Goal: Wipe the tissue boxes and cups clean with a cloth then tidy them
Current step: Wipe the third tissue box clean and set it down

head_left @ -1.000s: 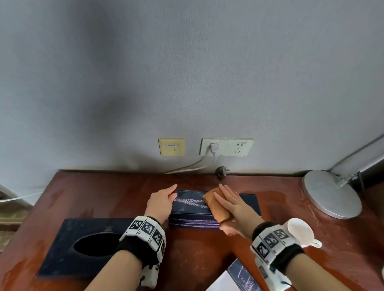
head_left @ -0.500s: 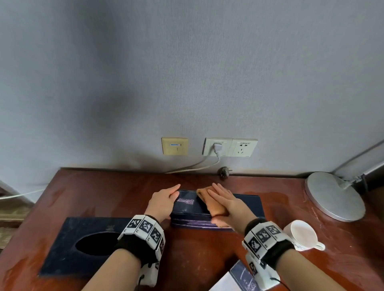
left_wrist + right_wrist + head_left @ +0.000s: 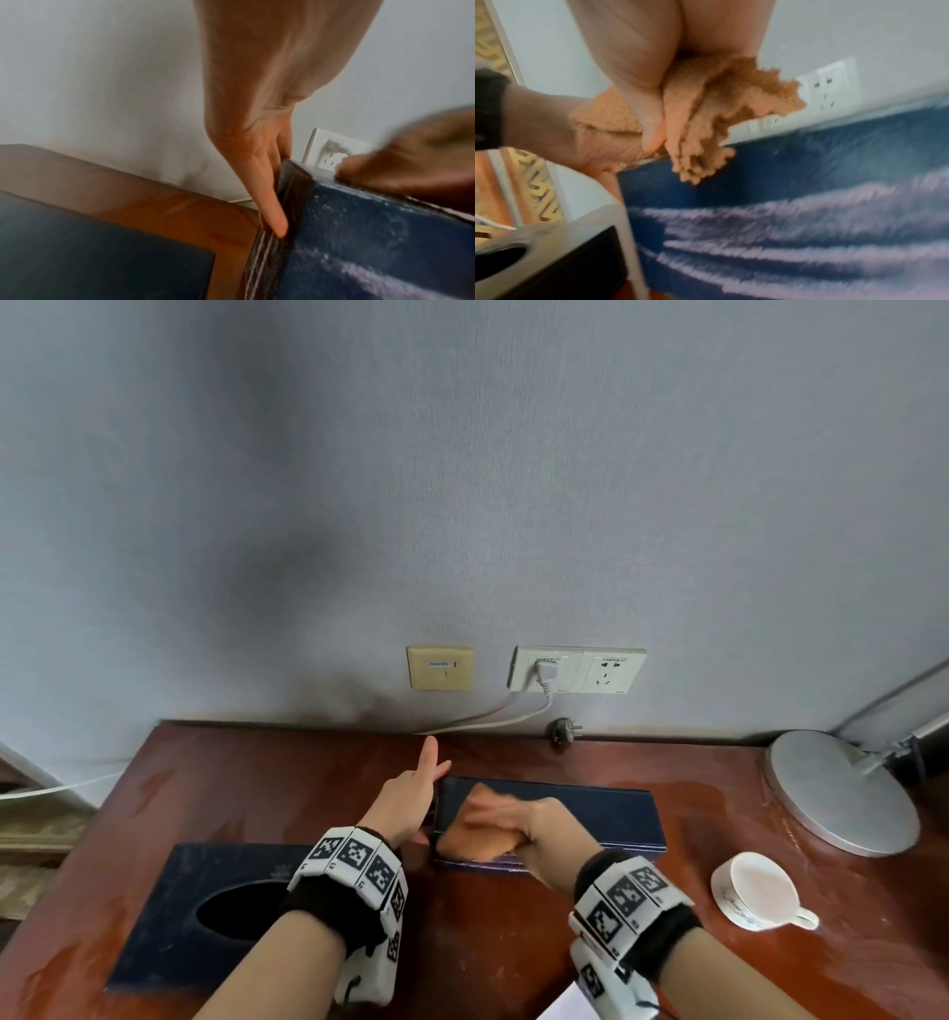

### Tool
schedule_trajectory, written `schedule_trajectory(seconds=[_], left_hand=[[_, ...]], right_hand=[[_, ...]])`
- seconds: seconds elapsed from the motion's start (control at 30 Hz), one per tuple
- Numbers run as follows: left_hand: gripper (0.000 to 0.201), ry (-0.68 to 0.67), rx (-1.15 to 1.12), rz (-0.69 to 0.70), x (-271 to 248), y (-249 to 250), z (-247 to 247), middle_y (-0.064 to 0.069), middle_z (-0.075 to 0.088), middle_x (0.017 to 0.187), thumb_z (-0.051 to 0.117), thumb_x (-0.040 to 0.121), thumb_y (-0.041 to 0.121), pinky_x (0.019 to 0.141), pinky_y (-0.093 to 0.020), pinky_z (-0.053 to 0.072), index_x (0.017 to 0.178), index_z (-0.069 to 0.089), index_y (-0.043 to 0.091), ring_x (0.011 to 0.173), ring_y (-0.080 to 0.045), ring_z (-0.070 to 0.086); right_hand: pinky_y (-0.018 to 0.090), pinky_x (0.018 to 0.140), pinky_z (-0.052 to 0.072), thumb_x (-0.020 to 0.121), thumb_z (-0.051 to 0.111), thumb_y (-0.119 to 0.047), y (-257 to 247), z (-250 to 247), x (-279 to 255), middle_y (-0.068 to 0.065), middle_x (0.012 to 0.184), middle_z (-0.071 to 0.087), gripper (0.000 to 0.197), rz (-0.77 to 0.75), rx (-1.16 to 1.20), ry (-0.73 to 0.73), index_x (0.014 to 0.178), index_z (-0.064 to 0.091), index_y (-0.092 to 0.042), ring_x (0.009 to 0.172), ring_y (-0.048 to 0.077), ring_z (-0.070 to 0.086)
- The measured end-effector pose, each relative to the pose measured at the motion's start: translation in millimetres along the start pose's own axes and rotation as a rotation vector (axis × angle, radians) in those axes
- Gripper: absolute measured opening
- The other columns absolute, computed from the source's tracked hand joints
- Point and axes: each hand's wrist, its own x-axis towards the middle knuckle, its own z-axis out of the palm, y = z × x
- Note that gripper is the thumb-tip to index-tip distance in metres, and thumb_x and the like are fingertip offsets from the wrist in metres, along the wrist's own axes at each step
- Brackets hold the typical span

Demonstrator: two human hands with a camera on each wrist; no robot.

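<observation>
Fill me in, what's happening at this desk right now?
A person is wiping a dark blue tissue box on the desk. The right hand presses an orange cloth onto the box's left end, thumb curled round the cloth. The left hand steadies that end, fingers straight against its side. A second box, with an oval opening, lies nearer on the left. A white cup sits to the right, untouched, near a lamp base.

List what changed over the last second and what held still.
The right hand swept the orange cloth leftward along the dark blue box to its left end. The left hand kept bracing that end, its forefinger now raised. The cup, lamp base and second box stayed put.
</observation>
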Motion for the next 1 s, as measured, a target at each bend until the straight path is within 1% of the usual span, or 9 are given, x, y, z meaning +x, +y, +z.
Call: schedule_trajectory(seconds=[0.07, 0.2, 0.4, 0.5, 0.57, 0.67, 0.73, 0.87, 1.0], left_hand=[[0.064, -0.007, -0.067, -0.027, -1.4, -0.8, 1.8, -0.016, 0.046, 0.139, 0.013, 0.093, 0.062, 0.080, -0.045, 0.057, 0.144, 0.037, 0.030, 0.123, -0.035, 0.048], [0.068, 0.051, -0.126, -0.077, -5.4, 0.3, 3.8, -0.013, 0.042, 0.143, 0.019, 0.091, 0.066, 0.080, -0.041, 0.057, 0.146, 0.033, 0.028, 0.121, -0.032, 0.050], [0.078, 0.047, -0.139, -0.054, -1.5, -14.1, 1.3, -0.007, 0.043, 0.146, 0.025, 0.084, 0.074, 0.104, -0.037, 0.041, 0.147, 0.030, 0.028, 0.129, -0.025, 0.046], [0.064, 0.034, 0.018, 0.068, -2.3, -16.1, 2.5, -0.006, 0.038, 0.148, 0.039, 0.093, 0.056, 0.113, -0.032, 0.029, 0.148, 0.028, 0.025, 0.135, -0.022, 0.039], [0.064, 0.009, 0.098, 0.150, -4.3, -13.7, 5.9, -0.007, 0.036, 0.150, 0.049, 0.093, 0.047, 0.111, -0.027, 0.024, 0.149, 0.025, 0.027, 0.139, -0.020, 0.032], [0.083, -0.078, 0.314, 0.240, -9.6, -8.5, 15.6, -0.006, 0.011, 0.158, 0.064, 0.082, 0.050, 0.116, -0.035, 0.017, 0.150, 0.018, 0.033, 0.147, -0.020, 0.007], [0.095, -0.099, 0.537, 0.247, -10.7, -9.2, 22.5, -0.008, -0.007, 0.159, 0.069, 0.076, 0.055, 0.117, -0.043, 0.012, 0.150, 0.012, 0.036, 0.146, -0.021, -0.012], [0.104, 0.015, 1.033, 0.348, -11.3, -7.9, 33.7, -0.012, -0.024, 0.155, 0.064, 0.074, 0.061, 0.114, -0.055, -0.007, 0.151, 0.002, 0.030, 0.141, -0.029, -0.028], [0.104, -0.038, 1.209, 0.520, -7.5, 14.6, 73.4, -0.009, -0.002, 0.159, 0.066, 0.075, 0.056, 0.115, -0.055, -0.009, 0.151, 0.005, 0.021, 0.146, -0.025, -0.014]], right_hand=[[0.017, 0.113, 0.003, 0.086, 0.060, -0.008, 5.2, -3.7, 3.0, 0.000, 0.155, 0.017, 0.066, 0.106, -0.057, 0.039, 0.144, 0.031, -0.022, 0.144, 0.014, 0.012], [0.027, 0.112, -0.015, 0.085, 0.064, -0.024, -9.0, 21.9, 16.9, -0.008, 0.149, -0.014, 0.081, -0.040, -0.211, -0.017, 0.148, 0.012, -0.023, 0.136, 0.008, -0.020], [0.022, 0.118, 0.003, 0.084, 0.052, 0.008, -9.4, -5.2, 1.1, -0.013, 0.148, 0.025, 0.060, -0.092, -0.043, -0.082, 0.136, 0.045, -0.022, 0.136, -0.001, 0.008], [0.017, 0.114, 0.002, 0.080, 0.053, 0.012, 14.9, -46.8, -26.8, -0.019, 0.140, 0.021, 0.068, 0.115, 0.078, 0.117, 0.138, 0.040, -0.022, 0.138, 0.000, 0.010], [0.024, 0.117, 0.004, 0.084, 0.062, -0.003, 37.9, -62.2, -48.1, -0.018, 0.143, 0.015, 0.068, 0.213, 0.114, 0.176, 0.139, 0.033, -0.029, 0.142, 0.006, 0.007], [0.036, 0.117, -0.004, 0.087, 0.060, -0.031, 66.3, -57.7, -74.2, -0.018, 0.146, -0.008, 0.072, 0.268, -0.095, -0.070, 0.135, 0.009, -0.049, 0.138, 0.005, -0.016], [0.034, 0.117, -0.002, 0.088, 0.058, -0.033, 80.7, -51.8, -86.2, -0.019, 0.148, -0.014, 0.072, 0.254, -0.128, -0.084, 0.133, 0.005, -0.051, 0.137, 0.004, -0.019], [0.030, 0.118, 0.015, 0.086, 0.061, -0.009, 93.7, -49.3, -98.7, -0.020, 0.151, 0.010, 0.068, 0.324, 0.201, 0.184, 0.133, 0.028, -0.047, 0.142, 0.003, 0.007], [0.016, 0.106, 0.024, 0.085, 0.065, -0.015, 90.8, -47.0, -98.1, -0.023, 0.151, 0.012, 0.065, 0.402, 0.303, 0.231, 0.139, 0.035, -0.035, 0.135, 0.001, 0.029]])
